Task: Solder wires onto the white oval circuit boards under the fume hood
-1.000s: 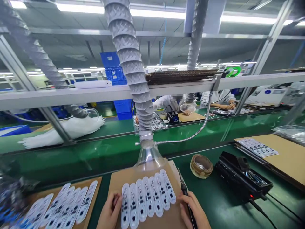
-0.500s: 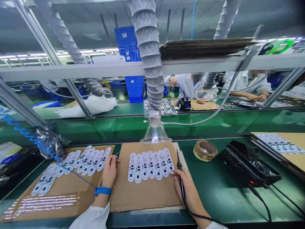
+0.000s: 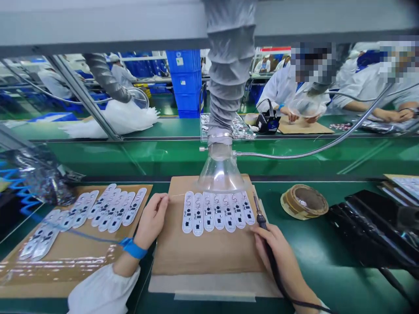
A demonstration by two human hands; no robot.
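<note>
My right hand (image 3: 276, 250) is closed round a black soldering iron (image 3: 261, 219), its tip pointing up beside the right end of a row of several white circuit strips (image 3: 216, 211). The strips lie side by side on a brown cardboard sheet (image 3: 203, 253). My left hand (image 3: 151, 219) rests at the sheet's left edge, fingers pinched on a thin solder wire (image 3: 176, 195) that runs toward the strips. A blue wrist strap (image 3: 132, 248) circles my left wrist. A clear funnel hood (image 3: 221, 174) on a grey duct hangs just above the strips.
More white strips (image 3: 104, 209) lie on cardboard at the left. A brown tape roll (image 3: 303, 200) and a black soldering station (image 3: 376, 231) stand at the right. A green conveyor (image 3: 163, 157) runs behind. Other people in white coats (image 3: 284, 87) work across it.
The view has tilted down and moved closer to the strips. My left hand has shifted slightly right toward the strip row; my right hand still holds the iron beside it.
</note>
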